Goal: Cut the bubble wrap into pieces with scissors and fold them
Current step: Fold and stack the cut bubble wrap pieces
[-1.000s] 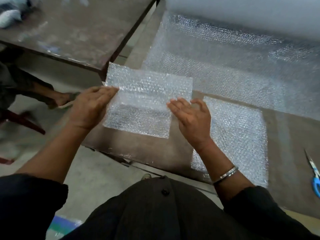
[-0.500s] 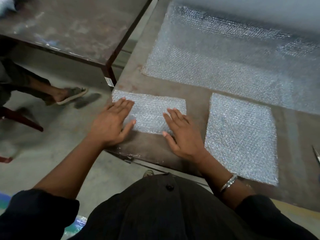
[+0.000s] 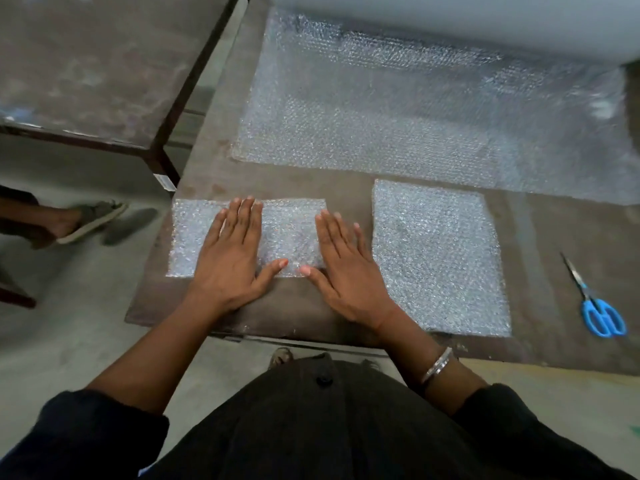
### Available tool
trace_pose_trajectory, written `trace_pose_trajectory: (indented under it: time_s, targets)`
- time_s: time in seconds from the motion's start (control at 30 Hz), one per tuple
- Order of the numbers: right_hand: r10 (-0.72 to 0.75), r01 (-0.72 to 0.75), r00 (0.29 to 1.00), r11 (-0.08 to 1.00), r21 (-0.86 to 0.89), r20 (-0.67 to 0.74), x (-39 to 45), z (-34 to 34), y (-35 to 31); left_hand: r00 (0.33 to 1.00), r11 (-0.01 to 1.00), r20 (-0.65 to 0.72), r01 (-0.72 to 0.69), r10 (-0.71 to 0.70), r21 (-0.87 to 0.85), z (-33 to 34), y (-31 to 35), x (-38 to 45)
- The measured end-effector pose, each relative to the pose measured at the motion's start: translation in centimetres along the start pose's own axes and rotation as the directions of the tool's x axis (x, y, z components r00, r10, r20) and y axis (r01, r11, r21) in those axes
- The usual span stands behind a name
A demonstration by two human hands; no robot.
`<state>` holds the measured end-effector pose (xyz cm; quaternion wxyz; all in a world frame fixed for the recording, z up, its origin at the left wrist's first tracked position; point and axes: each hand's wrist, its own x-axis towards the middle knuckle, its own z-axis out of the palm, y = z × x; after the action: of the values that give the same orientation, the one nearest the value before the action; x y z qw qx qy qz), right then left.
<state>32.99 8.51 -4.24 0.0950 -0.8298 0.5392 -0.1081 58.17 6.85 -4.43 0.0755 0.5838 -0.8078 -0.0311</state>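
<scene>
A folded piece of bubble wrap (image 3: pixel 194 233) lies flat near the front left corner of the brown table (image 3: pixel 346 181). My left hand (image 3: pixel 230 261) presses on its middle with fingers spread flat. My right hand (image 3: pixel 341 268) presses on its right end, also flat and holding nothing. A second, square cut piece (image 3: pixel 440 258) lies to the right of my right hand. Behind both, a long sheet (image 3: pixel 415 126) runs off a big roll (image 3: pixel 485 15) at the back. Blue-handled scissors (image 3: pixel 595 303) lie at the right, away from both hands.
Another brown table (image 3: pixel 86 64) stands at the back left with a narrow gap between the two. A person's sandalled foot (image 3: pixel 86 220) rests on the grey floor to the left. The table's front edge is just before my body.
One second ago I held the piece up, half folded. I brought it down onto the table, and both hands now press it flat.
</scene>
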Motion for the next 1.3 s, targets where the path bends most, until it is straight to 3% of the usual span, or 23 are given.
trace_pose_trajectory:
  time_s: [0.13,0.23,0.33,0.4,0.5,0.57,0.7,0.8,0.93,1.17,1.3]
  targets:
    - [0.147,-0.137,0.984,0.985,0.109,-0.096,-4.4,-3.8,6.9,0.973,0.963,-0.037,-0.231,0.228,-0.138,0.2,7.2,2.9]
    - [0.24,-0.201,0.96,0.95,0.24,-0.143,-10.0,-6.9,13.7,0.903,0.873,-0.073,-0.428,0.423,-0.235,1.1,13.2,4.3]
    - [0.331,-0.29,0.939,0.907,0.304,-0.094,-15.6,-9.6,19.3,0.834,0.774,-0.063,-0.535,0.548,-0.34,2.2,18.4,4.8]
    - [0.317,-0.308,0.948,0.898,0.315,0.024,-18.3,-10.4,22.0,0.805,0.742,-0.019,-0.555,0.593,-0.377,3.0,20.5,4.9]
    - [0.187,-0.24,0.964,0.919,0.314,0.189,-20.5,-10.4,24.5,0.801,0.777,0.117,-0.518,0.588,-0.359,4.2,22.1,4.6]
    - [0.118,-0.174,0.973,0.938,0.299,0.197,-21.1,-10.1,25.5,0.797,0.791,0.158,-0.512,0.583,-0.335,4.7,22.4,4.3]
    - [0.021,-0.053,0.993,0.961,0.271,0.118,-21.1,-10.1,26.3,0.796,0.759,0.004,-0.575,0.605,-0.306,5.3,22.1,3.3]
    - [-0.003,-0.031,0.992,0.965,0.259,0.13,-20.9,-10.6,26.7,0.835,0.761,-0.07,-0.529,0.546,-0.376,5.1,22.0,2.5]
    - [-0.075,0.029,0.986,0.959,0.282,0.152,-20.9,-10.8,28.1,0.867,0.752,-0.051,-0.457,0.495,-0.475,5.2,21.6,2.4]
    - [-0.067,0.018,0.992,0.921,0.39,0.111,-20.1,-10.4,29.3,0.927,0.735,-0.021,-0.311,0.375,-0.603,4.9,21.8,2.9]
    - [-0.059,0.02,0.99,0.957,0.291,0.129,-20.3,-10.8,28.9,0.956,0.772,0.026,-0.22,0.292,-0.597,4.4,22.1,3.1]
